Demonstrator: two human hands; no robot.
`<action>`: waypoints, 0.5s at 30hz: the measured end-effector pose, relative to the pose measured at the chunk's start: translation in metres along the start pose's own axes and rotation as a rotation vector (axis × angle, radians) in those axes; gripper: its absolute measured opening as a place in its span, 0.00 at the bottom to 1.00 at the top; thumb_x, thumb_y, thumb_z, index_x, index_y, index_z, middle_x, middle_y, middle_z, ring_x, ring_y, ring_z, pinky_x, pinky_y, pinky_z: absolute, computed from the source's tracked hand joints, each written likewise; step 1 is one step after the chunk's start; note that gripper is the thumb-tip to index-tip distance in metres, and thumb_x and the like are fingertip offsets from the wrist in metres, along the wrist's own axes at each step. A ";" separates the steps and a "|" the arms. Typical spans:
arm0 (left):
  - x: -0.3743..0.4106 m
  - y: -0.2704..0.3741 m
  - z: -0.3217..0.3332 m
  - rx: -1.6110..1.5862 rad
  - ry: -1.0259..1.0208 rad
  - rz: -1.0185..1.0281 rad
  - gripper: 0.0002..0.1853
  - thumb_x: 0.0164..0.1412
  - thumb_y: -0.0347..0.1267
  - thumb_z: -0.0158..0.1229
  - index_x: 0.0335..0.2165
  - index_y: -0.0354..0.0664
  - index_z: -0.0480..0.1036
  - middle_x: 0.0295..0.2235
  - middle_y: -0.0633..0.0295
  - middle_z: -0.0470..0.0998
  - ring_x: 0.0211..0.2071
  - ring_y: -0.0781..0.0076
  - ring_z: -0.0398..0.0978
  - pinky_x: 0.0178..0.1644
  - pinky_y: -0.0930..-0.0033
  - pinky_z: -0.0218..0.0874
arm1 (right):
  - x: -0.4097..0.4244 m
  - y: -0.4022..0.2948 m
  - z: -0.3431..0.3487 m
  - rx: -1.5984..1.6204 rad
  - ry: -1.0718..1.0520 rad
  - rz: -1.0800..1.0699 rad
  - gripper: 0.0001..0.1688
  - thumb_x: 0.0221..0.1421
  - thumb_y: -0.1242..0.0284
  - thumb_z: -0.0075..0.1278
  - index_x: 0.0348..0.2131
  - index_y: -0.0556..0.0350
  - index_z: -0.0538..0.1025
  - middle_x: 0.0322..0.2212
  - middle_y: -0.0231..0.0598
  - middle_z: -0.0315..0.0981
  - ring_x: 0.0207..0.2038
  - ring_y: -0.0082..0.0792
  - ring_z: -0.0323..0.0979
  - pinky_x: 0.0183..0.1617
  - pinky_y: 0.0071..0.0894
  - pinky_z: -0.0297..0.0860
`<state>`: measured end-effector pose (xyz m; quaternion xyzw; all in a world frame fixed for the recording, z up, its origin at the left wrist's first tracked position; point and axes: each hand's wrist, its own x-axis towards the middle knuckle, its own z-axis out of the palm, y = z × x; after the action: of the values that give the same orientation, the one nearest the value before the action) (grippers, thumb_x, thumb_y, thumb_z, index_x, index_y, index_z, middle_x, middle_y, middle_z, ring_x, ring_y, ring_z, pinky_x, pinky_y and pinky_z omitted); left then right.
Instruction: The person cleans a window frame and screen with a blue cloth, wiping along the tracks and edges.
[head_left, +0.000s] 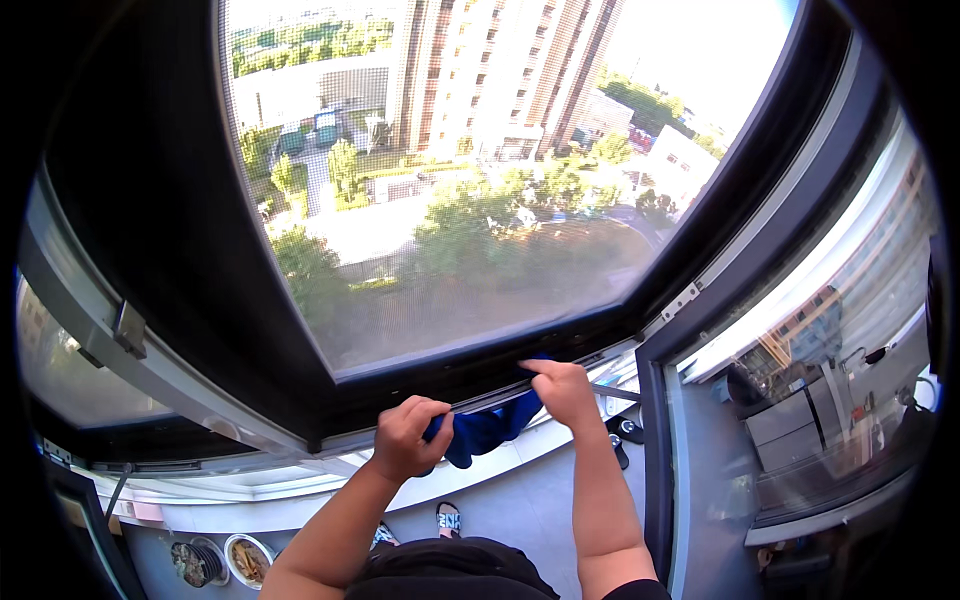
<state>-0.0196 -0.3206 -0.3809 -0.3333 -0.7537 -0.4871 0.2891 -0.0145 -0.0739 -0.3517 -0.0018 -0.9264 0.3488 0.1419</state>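
A dark blue cloth (487, 435) hangs in a sagging fold between my two hands, below the bottom rail of the dark window frame (450, 373). My left hand (411, 437) is closed on the cloth's left end, beside the rail's lower edge. Farther right, my right hand (564, 394) grips the other end, and its index finger points left along the rail. A bit of blue shows under that fingertip. Above the rail, a fine mesh screen (465, 277) fills the frame. My palms hide part of the cloth.
An opened window sash (657, 450) stands at the right, with reflections in its glass. Below is a white curved sill (517, 465). On the grey floor (495, 510) are a white pot (249, 561), a dark pot (199, 564) and black slippers (627, 430). Trees and tall buildings lie outside.
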 end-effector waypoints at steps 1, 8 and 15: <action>0.000 -0.001 0.000 -0.003 0.000 0.000 0.07 0.44 0.22 0.63 0.26 0.37 0.74 0.21 0.55 0.76 0.20 0.64 0.76 0.23 0.71 0.67 | -0.002 0.001 -0.013 0.022 0.016 0.104 0.19 0.50 0.73 0.41 0.36 0.55 0.81 0.32 0.51 0.78 0.37 0.49 0.77 0.46 0.36 0.71; 0.018 0.010 0.019 -0.168 0.003 -0.013 0.07 0.44 0.21 0.63 0.26 0.37 0.74 0.21 0.55 0.76 0.21 0.64 0.77 0.24 0.72 0.68 | 0.006 0.048 -0.047 -0.469 0.628 0.229 0.16 0.55 0.73 0.40 0.38 0.51 0.79 0.32 0.47 0.79 0.35 0.49 0.76 0.40 0.46 0.72; 0.034 0.008 0.060 -0.223 -0.068 0.059 0.06 0.48 0.24 0.63 0.27 0.38 0.74 0.22 0.58 0.75 0.19 0.66 0.75 0.22 0.72 0.67 | 0.022 0.066 -0.041 -0.561 0.481 0.327 0.14 0.55 0.72 0.41 0.36 0.50 0.79 0.35 0.45 0.76 0.36 0.50 0.74 0.40 0.46 0.71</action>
<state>-0.0412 -0.2553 -0.3719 -0.4017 -0.6941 -0.5476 0.2388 -0.0309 0.0045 -0.3593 -0.2695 -0.9135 0.0900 0.2910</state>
